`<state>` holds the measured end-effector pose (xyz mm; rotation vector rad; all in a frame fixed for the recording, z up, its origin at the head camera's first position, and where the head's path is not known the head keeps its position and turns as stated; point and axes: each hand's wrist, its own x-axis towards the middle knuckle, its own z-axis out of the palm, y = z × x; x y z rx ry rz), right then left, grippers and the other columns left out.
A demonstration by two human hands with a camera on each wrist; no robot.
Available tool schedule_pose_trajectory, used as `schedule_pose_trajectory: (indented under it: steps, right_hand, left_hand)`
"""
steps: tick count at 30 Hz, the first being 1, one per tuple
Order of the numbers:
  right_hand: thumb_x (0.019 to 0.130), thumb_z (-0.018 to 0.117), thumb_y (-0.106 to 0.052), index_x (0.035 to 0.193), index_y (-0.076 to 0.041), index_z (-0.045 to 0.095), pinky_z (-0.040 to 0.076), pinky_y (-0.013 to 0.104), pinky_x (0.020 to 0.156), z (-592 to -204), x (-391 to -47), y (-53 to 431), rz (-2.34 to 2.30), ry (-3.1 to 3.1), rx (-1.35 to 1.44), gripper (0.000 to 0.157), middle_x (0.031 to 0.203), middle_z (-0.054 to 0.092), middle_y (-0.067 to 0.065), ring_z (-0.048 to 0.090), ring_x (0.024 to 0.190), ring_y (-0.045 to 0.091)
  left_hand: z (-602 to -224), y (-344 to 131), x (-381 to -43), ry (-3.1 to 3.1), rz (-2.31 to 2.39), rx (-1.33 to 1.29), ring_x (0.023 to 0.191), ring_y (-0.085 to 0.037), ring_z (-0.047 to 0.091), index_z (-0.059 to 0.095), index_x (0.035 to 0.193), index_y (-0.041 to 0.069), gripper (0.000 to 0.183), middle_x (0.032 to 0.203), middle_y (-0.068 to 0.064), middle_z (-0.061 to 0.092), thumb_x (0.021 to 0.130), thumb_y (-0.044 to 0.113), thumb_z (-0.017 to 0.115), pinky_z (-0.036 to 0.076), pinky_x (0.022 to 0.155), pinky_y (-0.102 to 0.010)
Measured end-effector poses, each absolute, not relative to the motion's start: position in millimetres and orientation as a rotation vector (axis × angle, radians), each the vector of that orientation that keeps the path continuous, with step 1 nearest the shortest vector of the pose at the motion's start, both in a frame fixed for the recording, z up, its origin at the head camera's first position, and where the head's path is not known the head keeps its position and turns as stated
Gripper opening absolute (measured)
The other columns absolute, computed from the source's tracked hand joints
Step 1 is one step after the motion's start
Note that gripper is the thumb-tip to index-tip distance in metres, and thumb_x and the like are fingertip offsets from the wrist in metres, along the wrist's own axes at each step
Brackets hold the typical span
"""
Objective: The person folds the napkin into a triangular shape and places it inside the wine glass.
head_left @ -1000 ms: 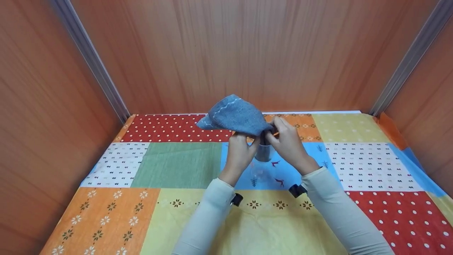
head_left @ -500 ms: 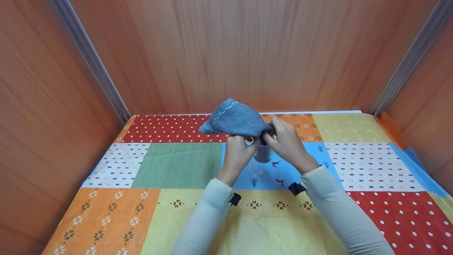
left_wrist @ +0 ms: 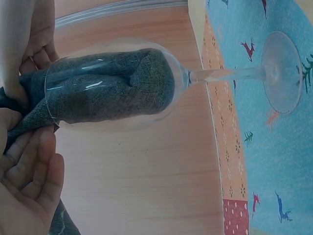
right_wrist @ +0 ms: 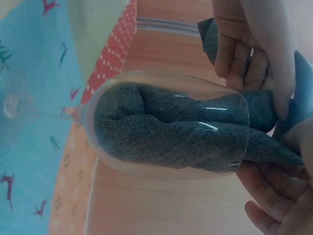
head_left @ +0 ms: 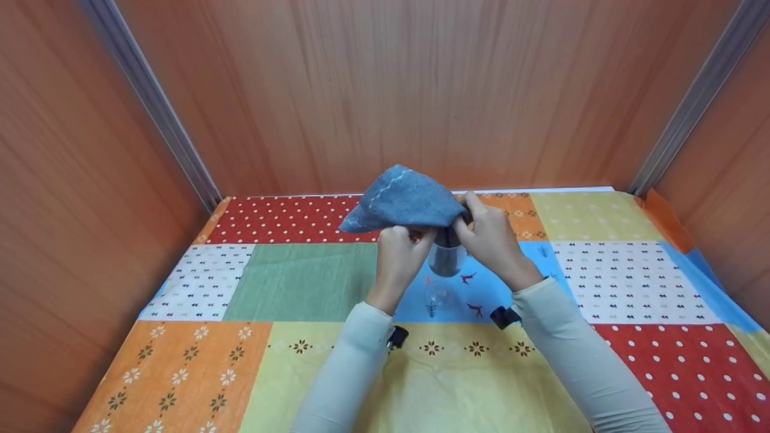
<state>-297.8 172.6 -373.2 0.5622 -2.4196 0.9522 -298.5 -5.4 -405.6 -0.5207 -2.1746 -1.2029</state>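
Observation:
A stemmed wine glass (head_left: 447, 264) stands upright on a blue patch of the tablecloth. Its bowl holds the folded lower part of a grey-blue cloth napkin (head_left: 412, 198), seen through the glass in both wrist views. The napkin's upper part fans out above the rim, leaning left. My left hand (head_left: 397, 258) pinches the cloth just over the rim, below the fanned part. From the right side, my right hand (head_left: 493, 243) grips the napkin with thumb and fingers at the same height. In the right wrist view, fingertips lie right at the rim.
A patchwork-print tablecloth (head_left: 313, 282) covers the table. Wood-grain panels (head_left: 385, 90) enclose it at the back and both sides, with metal posts (head_left: 162, 114) at the corners. Black wrist cameras (head_left: 504, 317) sit at the sleeve cuffs.
The left hand has shifted slightly left and away from the right hand. The napkin's fanned part spreads a little differently. The glass stays in nearly the same place.

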Motion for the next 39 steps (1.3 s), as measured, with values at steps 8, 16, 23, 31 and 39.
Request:
schedule_pose_trajectory:
  steps: [8, 16, 23, 31, 39]
  right_hand:
    - [0.101, 0.052, -0.008, 0.107, -0.001, 0.061, 0.048, 0.038, 0.062, -386.4, -297.7, 187.6, 1.201, -2.351, 0.448, 0.012, 0.093, 0.061, 0.011, 0.058, 0.076, 0.024]
    - [0.104, 0.055, -0.028, 0.114, -0.003, 0.058, 0.034, 0.035, 0.055, -411.5, -296.4, 202.7, 1.446, -2.357, 0.308, 0.027, 0.066, 0.041, 0.006, 0.038, 0.057, 0.02]
    - [0.103, 0.052, -0.042, 0.093, -0.004, 0.061, 0.045, 0.036, 0.068, -421.1, -295.5, 208.1, 1.65, -2.391, 0.19, 0.04, 0.088, 0.06, 0.014, 0.054, 0.075, 0.023]
    - [0.105, 0.039, -0.052, 0.078, -0.003, 0.057, 0.04, 0.039, 0.077, -430.4, -291.0, 211.3, 1.875, -2.457, 0.177, 0.059, 0.076, 0.055, 0.013, 0.049, 0.069, 0.024]
    - [0.108, 0.027, -0.044, 0.078, -0.007, 0.052, 0.042, 0.038, 0.069, -437.2, -291.0, 208.9, 2.265, -2.386, 0.248, 0.054, 0.063, 0.049, 0.004, 0.044, 0.058, 0.019]
  left_hand:
    - [-410.9, -11.2, -298.4, -2.155, -1.265, -0.487, 0.069, -0.012, 0.063, 0.068, 0.082, 0.007, 0.022, 0.073, 0.0, 0.066, 0.094, 0.025, 0.071, 0.054, 0.065, -0.026]
    - [-418.0, -17.0, -300.1, -2.141, -1.314, -0.446, 0.057, -0.008, 0.056, 0.063, 0.066, 0.011, 0.035, 0.061, 0.004, 0.06, 0.096, 0.029, 0.069, 0.049, 0.054, -0.026]
    - [-423.3, -22.1, -297.8, -2.19, -1.403, -0.447, 0.055, -0.007, 0.056, 0.065, 0.065, 0.013, 0.036, 0.062, 0.008, 0.063, 0.097, 0.03, 0.067, 0.042, 0.047, -0.026]
    - [-429.2, -25.6, -292.3, -2.334, -1.449, -0.355, 0.061, -0.008, 0.059, 0.07, 0.069, 0.02, 0.038, 0.068, 0.014, 0.067, 0.099, 0.043, 0.062, 0.042, 0.05, -0.029]
    - [-432.2, -27.1, -291.7, -2.364, -1.487, -0.424, 0.063, -0.007, 0.062, 0.074, 0.077, 0.018, 0.041, 0.066, 0.013, 0.066, 0.102, 0.044, 0.056, 0.046, 0.054, -0.03]
